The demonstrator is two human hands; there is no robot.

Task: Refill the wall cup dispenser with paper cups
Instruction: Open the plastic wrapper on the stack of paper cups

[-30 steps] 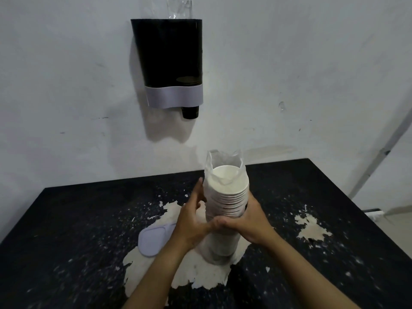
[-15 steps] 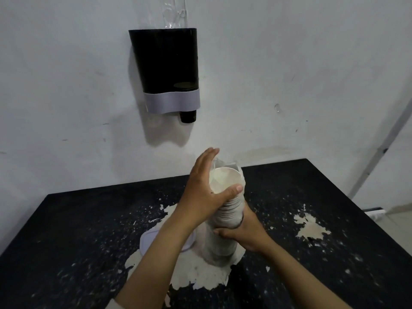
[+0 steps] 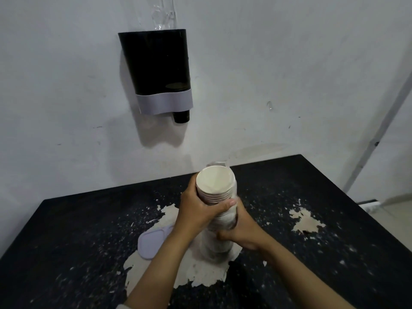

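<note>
Stack of paper cups (image 3: 215,192): upright on the black table (image 3: 334,186), below the wall dispenser (image 3: 159,70), part sleeved in clear plastic. Left hand (image 3: 196,211) wrapped round upper cups; right hand (image 3: 242,230) clamped on sleeved lower section. Judged light, thin-walled, easily crushed; nested cups liable to slide apart. Best held round the sides, with gentle pressure. Pale lid (image 3: 151,241) lying beside.

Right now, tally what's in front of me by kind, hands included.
Hands: 2, left and right
Stack of paper cups: 1
Wall cup dispenser: 1
Pale lid on the table: 1
Black table: 1
Total: 6
</note>
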